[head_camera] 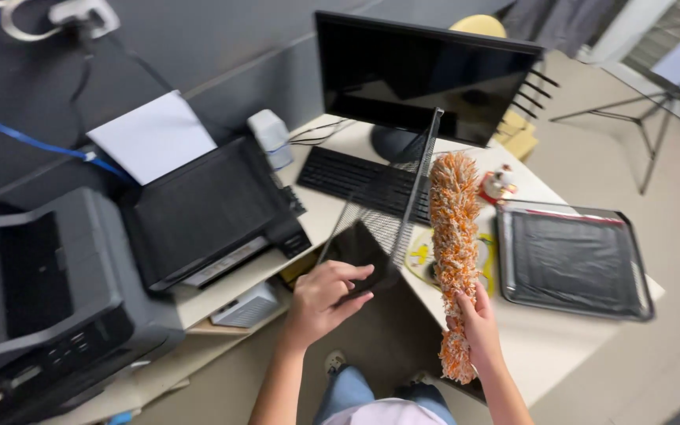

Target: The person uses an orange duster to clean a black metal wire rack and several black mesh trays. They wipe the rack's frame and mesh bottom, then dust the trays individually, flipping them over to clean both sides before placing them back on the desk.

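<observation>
Nearest to the camera, the right hand (478, 327) has its grip closed around the lower part of an orange and white duster (454, 236), with a tuft of it hanging below the fist. The duster stands almost upright above this grip, over the edge of the counter (560, 346). To the left of it, the left hand (326, 295) lies on a dark tablet (364, 256); the fingers are bent over its near edge, but I cannot tell if the grip is really clamped or only resting.

The tablet hangs partly over the counter edge, so I judge that a loose grip could let it slip to the floor. Just above the left hand leans a wire mesh rack (411, 201), tilted; a push from the duster or the tablet could tip it onto the keyboard (352, 177).

Right of the duster lies a black tray (572, 260), and beyond its tip a small red and white object (499, 186), which a sweep could knock over. Far behind stands the monitor (423, 75). Far left of the grips are two printers (206, 208), the larger grey one (41, 291) closer.
</observation>
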